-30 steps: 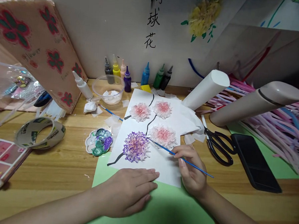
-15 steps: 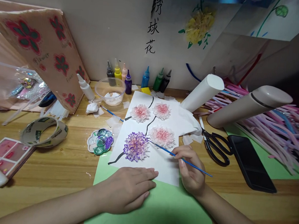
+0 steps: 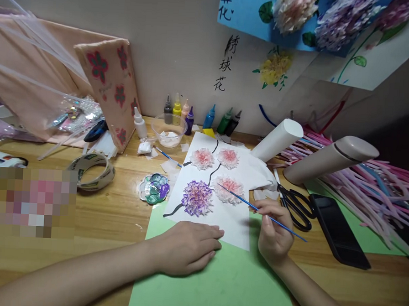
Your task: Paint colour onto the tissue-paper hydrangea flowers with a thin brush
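My right hand (image 3: 275,232) pinches a thin blue paintbrush (image 3: 243,201) whose tip hangs over a pink tissue flower (image 3: 228,189) on the white sheet (image 3: 233,220). A purple flower (image 3: 197,198) sits to the left of that tip, and two more pink flowers (image 3: 202,158) lie farther back. My left hand (image 3: 186,248) lies flat, fingers stretched out, on the lower edge of the white sheet and the green paper (image 3: 225,282) beneath it. A flower-shaped paint palette (image 3: 153,188) stands just left of the sheet.
Small paint bottles (image 3: 189,118) and a clear bowl (image 3: 169,129) line the back wall. A tape roll (image 3: 93,171) lies at the left. Black scissors (image 3: 294,205), a dark phone (image 3: 337,230), two white cylinders (image 3: 277,138) and a pile of pink straws (image 3: 377,180) fill the right.
The view has lifted and turned left, so everything sits further right in frame. The brush tip has left the purple flower's edge and now hangs over the pink flower. My left hand stays flat.
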Available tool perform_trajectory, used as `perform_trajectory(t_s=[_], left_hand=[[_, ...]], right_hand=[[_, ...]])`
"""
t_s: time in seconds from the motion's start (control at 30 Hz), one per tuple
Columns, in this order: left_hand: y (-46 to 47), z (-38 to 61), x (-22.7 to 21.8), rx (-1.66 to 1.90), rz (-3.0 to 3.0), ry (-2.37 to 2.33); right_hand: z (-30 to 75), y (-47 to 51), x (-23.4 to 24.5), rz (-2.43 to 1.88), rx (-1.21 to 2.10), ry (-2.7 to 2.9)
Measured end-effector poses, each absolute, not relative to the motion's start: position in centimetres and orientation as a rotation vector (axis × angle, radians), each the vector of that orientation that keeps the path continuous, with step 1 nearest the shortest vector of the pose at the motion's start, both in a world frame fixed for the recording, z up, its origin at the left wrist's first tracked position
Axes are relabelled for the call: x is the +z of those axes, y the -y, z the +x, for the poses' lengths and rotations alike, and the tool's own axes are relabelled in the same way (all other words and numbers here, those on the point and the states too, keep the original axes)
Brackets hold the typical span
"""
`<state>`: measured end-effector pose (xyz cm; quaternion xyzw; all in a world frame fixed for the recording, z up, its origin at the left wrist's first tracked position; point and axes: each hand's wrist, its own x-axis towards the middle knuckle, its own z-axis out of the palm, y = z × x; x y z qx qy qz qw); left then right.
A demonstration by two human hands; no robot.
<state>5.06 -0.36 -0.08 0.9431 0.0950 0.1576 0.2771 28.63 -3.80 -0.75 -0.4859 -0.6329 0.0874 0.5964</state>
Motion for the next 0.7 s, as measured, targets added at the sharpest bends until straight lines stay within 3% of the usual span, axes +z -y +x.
perform_trajectory(t_s=[0.37,0.7], left_hand=[[0.3,5.6,-1.1,0.472,2.781,-0.187],[0.3,5.6,-1.2,0.398,2.809,-0.203]], right_hand=[[19.3,0.3,3.6,-1.041,0.434,2.005],[18.5,-0.5,4.0,-1.158,0.537,2.027]])
